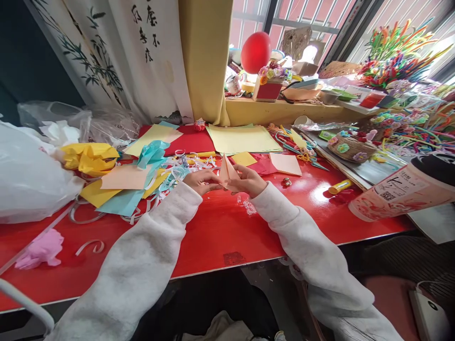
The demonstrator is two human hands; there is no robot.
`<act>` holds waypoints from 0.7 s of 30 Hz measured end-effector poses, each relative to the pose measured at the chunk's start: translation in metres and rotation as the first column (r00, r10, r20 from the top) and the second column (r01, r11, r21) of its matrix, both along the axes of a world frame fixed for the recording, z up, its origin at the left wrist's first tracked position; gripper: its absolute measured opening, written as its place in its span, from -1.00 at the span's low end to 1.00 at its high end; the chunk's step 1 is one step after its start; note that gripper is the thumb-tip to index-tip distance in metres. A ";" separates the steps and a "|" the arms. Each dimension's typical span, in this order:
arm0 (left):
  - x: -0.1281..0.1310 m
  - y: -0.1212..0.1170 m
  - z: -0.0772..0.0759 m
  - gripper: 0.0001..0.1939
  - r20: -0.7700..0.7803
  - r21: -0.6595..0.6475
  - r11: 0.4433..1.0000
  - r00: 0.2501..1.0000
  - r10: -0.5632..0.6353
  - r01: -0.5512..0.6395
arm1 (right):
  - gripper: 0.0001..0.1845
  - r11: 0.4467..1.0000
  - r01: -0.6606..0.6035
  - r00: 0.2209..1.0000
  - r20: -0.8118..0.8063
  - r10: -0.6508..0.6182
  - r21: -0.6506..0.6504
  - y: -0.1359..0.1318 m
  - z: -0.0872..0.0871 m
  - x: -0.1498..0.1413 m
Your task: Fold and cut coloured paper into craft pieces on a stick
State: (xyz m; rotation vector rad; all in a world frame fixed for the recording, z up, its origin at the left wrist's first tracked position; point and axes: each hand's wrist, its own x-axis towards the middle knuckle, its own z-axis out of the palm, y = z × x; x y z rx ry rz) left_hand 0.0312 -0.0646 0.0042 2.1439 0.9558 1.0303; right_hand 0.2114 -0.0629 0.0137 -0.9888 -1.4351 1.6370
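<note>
Red desk (pixel 220 246): nearest. Folded paper (pixel 228 173): point up, between left hand (pixel 202 182) and right hand (pixel 250 181), both sets of fingers clamped on it. Step, apparently: shaping folds (rear face hidden); any crease calls for aligned edges. Yellow sheet (pixel 243 139): beyond folded paper.

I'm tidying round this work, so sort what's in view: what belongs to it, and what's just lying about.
In the work:
folded peach paper, held in the left hand and right hand
pale peach sheet and small yellow sheet, probably

Apparently just lying about:
drink cup
red balloon
white plastic bag
crumpled pink paper
</note>
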 end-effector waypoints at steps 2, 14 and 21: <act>0.001 0.001 -0.001 -0.77 0.008 -0.023 0.999 1.000 0.027 -0.027 | -0.58 1.000 -0.020 0.999 -0.031 0.020 0.012 0.001 -0.001 0.000; 0.004 0.003 -0.007 -0.68 0.039 -0.106 0.956 0.960 0.279 -0.273 | -0.55 0.990 -0.127 0.992 -0.009 0.127 -0.058 0.000 -0.005 0.000; 0.006 0.003 -0.009 -0.64 0.057 -0.215 0.938 0.955 0.290 -0.272 | -0.66 0.998 -0.019 0.999 -0.026 0.020 0.066 0.003 -0.009 -0.004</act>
